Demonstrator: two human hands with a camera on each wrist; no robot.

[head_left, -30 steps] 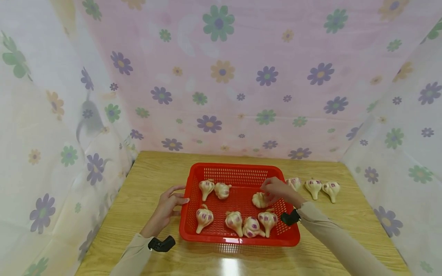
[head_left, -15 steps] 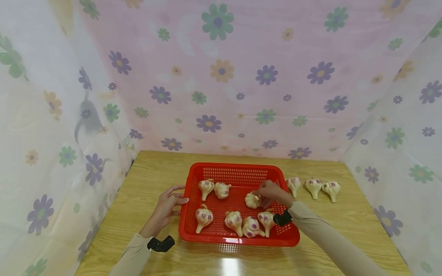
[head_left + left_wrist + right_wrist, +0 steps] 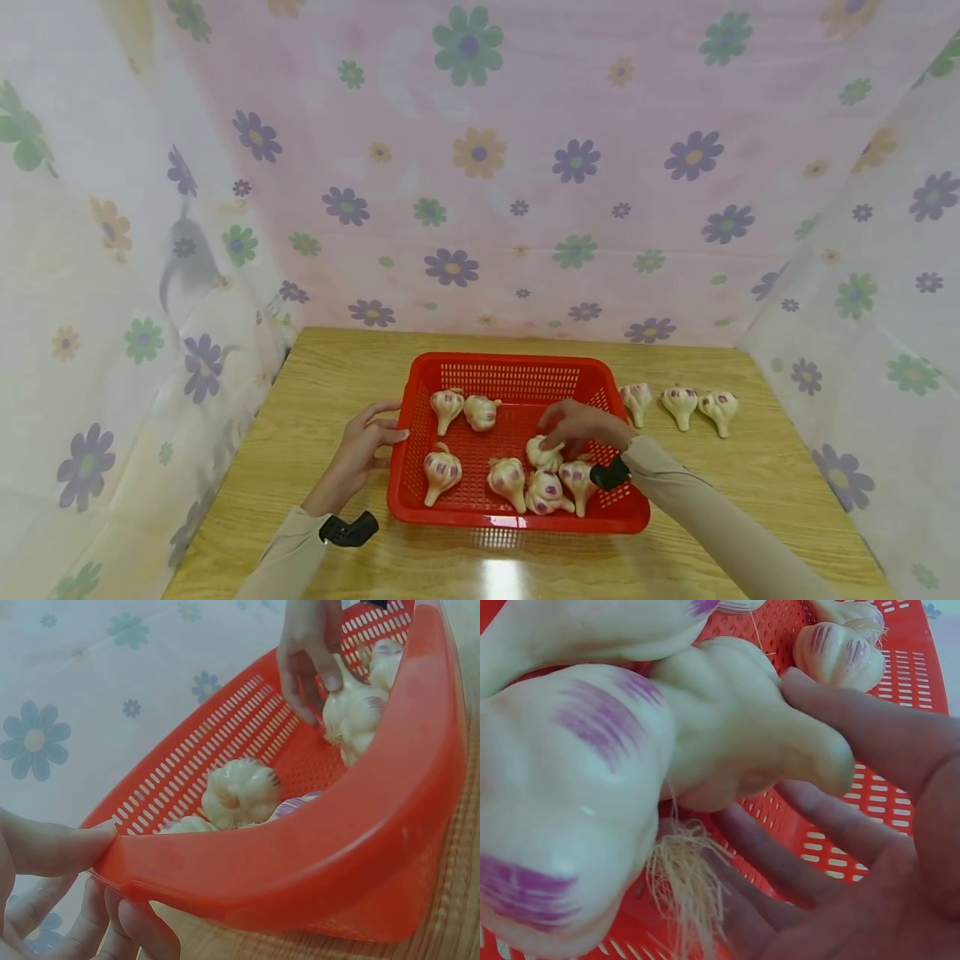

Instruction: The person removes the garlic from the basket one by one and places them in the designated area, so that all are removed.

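Flowered cloth (image 3: 525, 83) hangs on three sides, pink at the back and white at the flanks, around a wood-grained counter (image 3: 345, 358). A red basket (image 3: 465, 517) sits on it, and the person's left hand (image 3: 360, 450) grips its left rim, thumb above and fingers below.

The right hand (image 3: 583, 423) is down inside, toward the basket's right side. Its fingers (image 3: 776, 856) are apart, spread loosely about one garlic bulb (image 3: 538, 454) that lies just beyond the near row, its stem pointing toward the palm. The thumb (image 3: 870, 724) appears to touch the bulb's side; I can't tell whether the other fingertips do.

I count seven bulbs in the basket: that one, two in the far left part (image 3: 481, 413), one nearer on the left (image 3: 442, 469), and three bunched along the near side (image 3: 507, 481). Three more (image 3: 681, 407) stand in a row on the counter, right of the basket.
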